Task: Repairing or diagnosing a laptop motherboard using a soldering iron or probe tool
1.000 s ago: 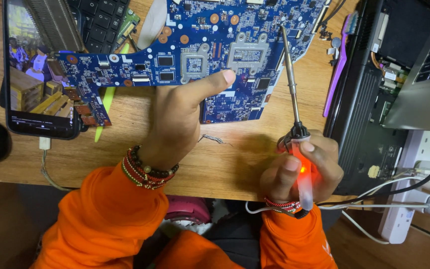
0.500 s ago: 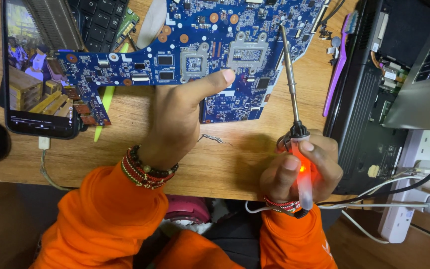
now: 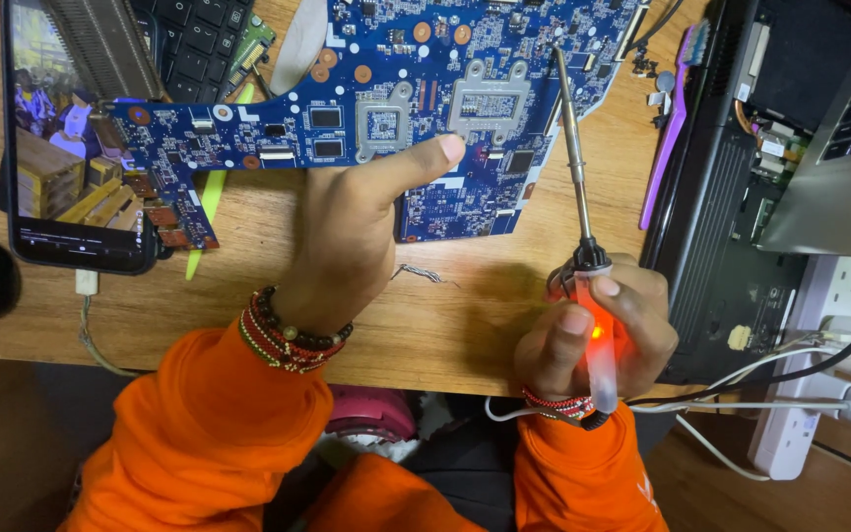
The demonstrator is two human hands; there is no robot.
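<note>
1. We are seeing the work in its active stage: the soldering iron (image 3: 583, 296) is glowing red inside its clear handle, so we judge it powered and hot, with its cord running off toward the white power strip (image 3: 810, 414).
2. The iron's tip is resting over the upper part of the blue laptop motherboard (image 3: 465, 108), near the silver socket frame. We cannot tell whether it is actually touching a joint, nor which joints are already finished.
3. Our right hand (image 3: 593, 330) is gripping the iron's handle, fingers wrapped closed around it, near the front edge of the bench (image 3: 248, 296).
4. Our left hand (image 3: 352, 232) is holding nothing; it is lying loosely curled with the forefinger stretched out, its tip pressing on the board's lower edge and steadying it.
5. The board is lying flat on the bench, ahead of both hands, with the shaft crossing its right part, just beside the left fingertip.
6. A short piece of thin wire (image 3: 425, 274) is lying on the bench between the 2 hands, apart from both.
7. A phone (image 3: 71, 138) is sitting to the left, an opened laptop chassis (image 3: 741, 197) to the right.
</note>
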